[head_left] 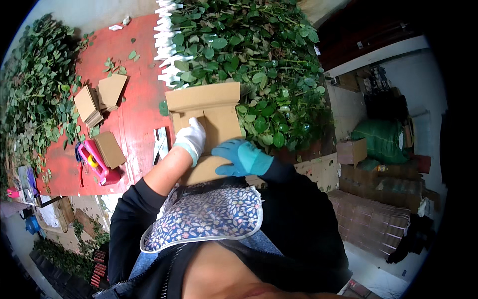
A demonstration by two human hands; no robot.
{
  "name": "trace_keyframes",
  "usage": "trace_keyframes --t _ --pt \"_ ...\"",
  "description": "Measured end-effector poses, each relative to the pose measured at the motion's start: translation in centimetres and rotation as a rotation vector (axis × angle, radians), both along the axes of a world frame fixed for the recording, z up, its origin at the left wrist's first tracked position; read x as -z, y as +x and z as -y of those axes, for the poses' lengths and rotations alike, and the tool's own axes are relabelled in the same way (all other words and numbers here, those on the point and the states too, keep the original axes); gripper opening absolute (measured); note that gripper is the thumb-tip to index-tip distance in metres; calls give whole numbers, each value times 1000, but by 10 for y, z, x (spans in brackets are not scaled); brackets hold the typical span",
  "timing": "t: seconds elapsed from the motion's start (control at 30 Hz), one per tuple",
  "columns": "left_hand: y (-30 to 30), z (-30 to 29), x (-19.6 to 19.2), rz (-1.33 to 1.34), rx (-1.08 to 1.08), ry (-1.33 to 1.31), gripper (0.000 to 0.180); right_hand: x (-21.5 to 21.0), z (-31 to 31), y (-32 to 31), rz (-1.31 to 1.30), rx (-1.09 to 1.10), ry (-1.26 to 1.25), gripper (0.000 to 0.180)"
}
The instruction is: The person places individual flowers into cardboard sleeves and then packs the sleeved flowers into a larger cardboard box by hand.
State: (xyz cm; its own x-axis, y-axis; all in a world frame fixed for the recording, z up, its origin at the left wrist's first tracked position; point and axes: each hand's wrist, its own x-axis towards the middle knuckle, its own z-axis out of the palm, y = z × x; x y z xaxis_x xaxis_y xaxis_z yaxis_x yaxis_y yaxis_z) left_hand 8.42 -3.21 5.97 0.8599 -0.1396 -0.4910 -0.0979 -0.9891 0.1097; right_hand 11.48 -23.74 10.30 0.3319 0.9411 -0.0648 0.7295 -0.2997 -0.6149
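An open cardboard box (222, 124) lies in front of me at the table's near edge, its far flap raised. My left hand (191, 139), in a white glove, is inside it with the fingers closed against a small flat cardboard piece (201, 121); the hand covers part of that piece. In a blue-and-teal glove, my right hand (243, 157) grips the box's near right side, fingers over the inside and thumb on the near flap. Beside the box on the left lies a white and metal tool (160, 143), its kind unclear.
On the red table (134, 94), cardboard pieces (89, 105) and a cardboard stack (109, 149) lie left, next to a pink tape dispenser (97, 162). Leafy stems (259, 65) with white-wrapped ends are heaped beyond the box, more greenery (37, 84) far left. Stacked cartons (368, 219) stand right.
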Motion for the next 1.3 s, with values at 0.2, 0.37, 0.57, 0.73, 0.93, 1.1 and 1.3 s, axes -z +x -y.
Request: trace_keyframes --t 0.2,0.37,0.57,0.73,0.93,1.1,1.3 --pt "-3 -6 -14 -121 -77 16 70 -49 -9 189 -64 287 140 26" --pt "-5 -4 -28 -258 -189 2 92 16 -11 277 254 94 -576 38" --pt "-24 -3 -23 -87 -178 32 96 68 -18 266 389 16 -476 36" --pt "-19 -5 -26 -158 -230 -44 95 58 -19 269 334 -41 -638 40" --pt "-9 -5 -44 -169 -322 -200 86 23 -5 262 419 39 -445 53" --pt "-15 -9 -34 -108 -293 -244 73 -12 -15 267 421 231 -296 49" --pt "-9 -7 -41 -188 -263 -145 65 16 -17 265 433 248 -153 45"
